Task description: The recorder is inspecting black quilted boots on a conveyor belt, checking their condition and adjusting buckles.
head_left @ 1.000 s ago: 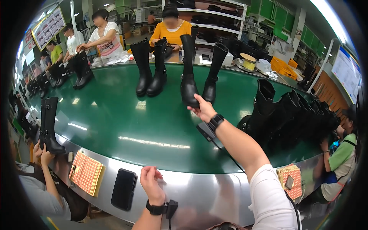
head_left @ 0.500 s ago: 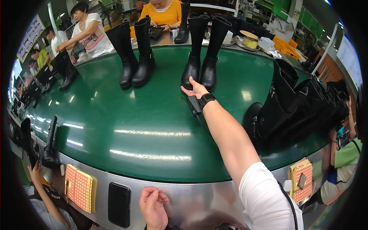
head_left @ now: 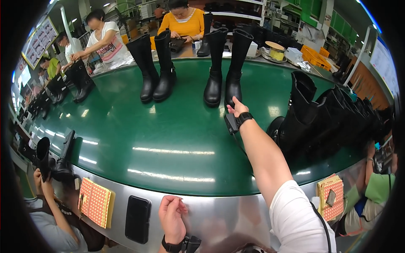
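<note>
At the far middle of the green surface (head_left: 177,130) stand two tall black boots, a left boot (head_left: 213,84) and a right boot (head_left: 234,82), upright with toes facing me. My right hand (head_left: 238,108) is stretched out to the right boot's toe, thumb against it and fingers apart; I see no grip around the boot. My left hand (head_left: 173,215) is held over the steel edge (head_left: 202,211) near me, fingers curled and pressed together. Whatever is between those fingertips, if anything, is too small to make out.
Another boot pair (head_left: 158,71) stands left of centre. Several black boots (head_left: 329,114) crowd the right side. A phone (head_left: 138,219) and patterned card stacks (head_left: 96,202) lie on the near steel edge. Co-workers, one in an orange top (head_left: 181,23), work around the line.
My right hand has shifted from the left boot's toe to the right boot's toe. The two boots now stand slightly apart at the feet. My left hand stays curled near the edge.
</note>
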Available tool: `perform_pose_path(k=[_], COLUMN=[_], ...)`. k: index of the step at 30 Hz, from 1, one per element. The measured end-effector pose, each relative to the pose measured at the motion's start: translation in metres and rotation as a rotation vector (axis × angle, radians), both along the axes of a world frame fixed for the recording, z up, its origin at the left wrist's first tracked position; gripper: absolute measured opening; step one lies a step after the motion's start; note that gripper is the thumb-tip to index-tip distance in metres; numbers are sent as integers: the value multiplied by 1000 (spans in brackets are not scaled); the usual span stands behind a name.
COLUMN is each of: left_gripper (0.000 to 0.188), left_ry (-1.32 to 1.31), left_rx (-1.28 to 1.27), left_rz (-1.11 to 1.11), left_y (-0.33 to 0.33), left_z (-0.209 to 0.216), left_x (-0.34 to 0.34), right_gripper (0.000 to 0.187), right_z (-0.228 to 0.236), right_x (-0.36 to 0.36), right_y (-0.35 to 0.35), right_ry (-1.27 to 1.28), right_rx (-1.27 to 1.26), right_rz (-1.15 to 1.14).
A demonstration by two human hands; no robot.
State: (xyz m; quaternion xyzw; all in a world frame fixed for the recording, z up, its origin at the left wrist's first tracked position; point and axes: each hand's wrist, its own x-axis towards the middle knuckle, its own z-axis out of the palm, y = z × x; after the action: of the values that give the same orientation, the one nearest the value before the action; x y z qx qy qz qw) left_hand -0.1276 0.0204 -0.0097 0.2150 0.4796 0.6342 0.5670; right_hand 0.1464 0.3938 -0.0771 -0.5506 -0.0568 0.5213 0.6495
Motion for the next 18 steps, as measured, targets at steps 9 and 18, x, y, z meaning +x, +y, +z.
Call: perform_pose_path(k=[9, 18], left_gripper=[40, 110], left_ry=[305, 566], left_rx=[162, 203], left_rz=[-420, -400], left_y=[3, -15], left_z=[-26, 3], left_x=[27, 131], right_gripper=[29, 57], right_z=[55, 67], right_x=[-13, -20], right_y=[-316, -489], right_ry=[85, -227], right_rx=[-137, -102], right_rz=[753, 707])
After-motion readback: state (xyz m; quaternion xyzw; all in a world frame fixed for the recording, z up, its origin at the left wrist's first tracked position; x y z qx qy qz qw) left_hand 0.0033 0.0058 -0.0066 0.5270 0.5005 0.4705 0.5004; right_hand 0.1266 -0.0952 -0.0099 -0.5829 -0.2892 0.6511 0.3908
